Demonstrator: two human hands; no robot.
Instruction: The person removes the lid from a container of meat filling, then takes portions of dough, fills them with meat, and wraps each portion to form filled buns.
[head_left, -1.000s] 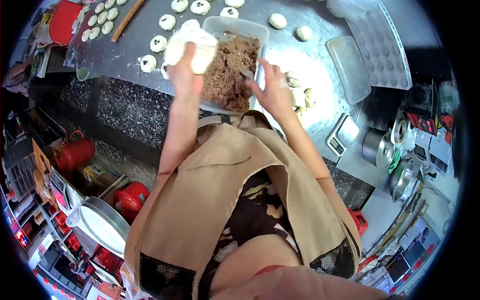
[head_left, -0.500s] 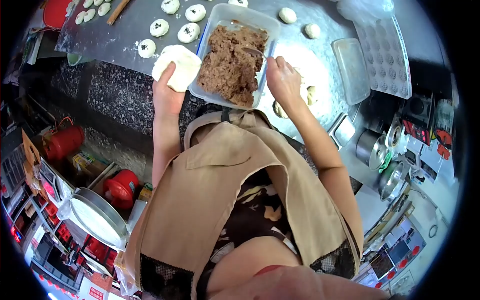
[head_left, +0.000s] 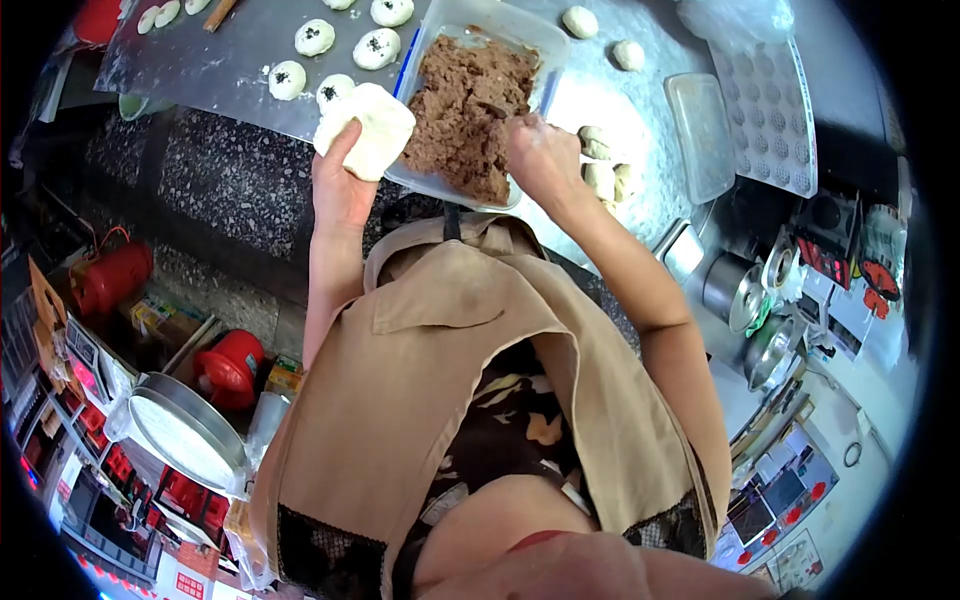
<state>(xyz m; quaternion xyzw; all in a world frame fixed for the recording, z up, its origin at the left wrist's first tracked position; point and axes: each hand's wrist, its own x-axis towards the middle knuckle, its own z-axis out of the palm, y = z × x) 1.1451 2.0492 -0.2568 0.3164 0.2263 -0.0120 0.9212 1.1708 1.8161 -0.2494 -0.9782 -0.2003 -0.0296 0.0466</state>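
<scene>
My left hand (head_left: 343,195) holds a flat round sheet of white dough (head_left: 376,130), with the thumb on top and the fingers underneath. Right of it, a clear plastic tub (head_left: 556,48) holds a coarse brown filling (head_left: 462,90). My right hand (head_left: 546,158) is closed around a spoon over the tub's right side. The spoon's dark bowl (head_left: 490,110) rests in the filling, while its handle is mostly hidden by my fingers. Beside my right hand, several pale dough pieces (head_left: 598,180) sit on the metal table.
Round filled buns with dark seeds (head_left: 378,48) sit on the table's left part (head_left: 220,75). Two dough balls (head_left: 628,55) lie right of the tub. Farther right are a clear lid (head_left: 700,135), a dimpled tray (head_left: 768,120) and a metal pot (head_left: 733,290).
My right hand has moved left and slightly down, bringing the spoon deeper into the filling. The dough sheet in my left hand has shifted slightly right and up.
</scene>
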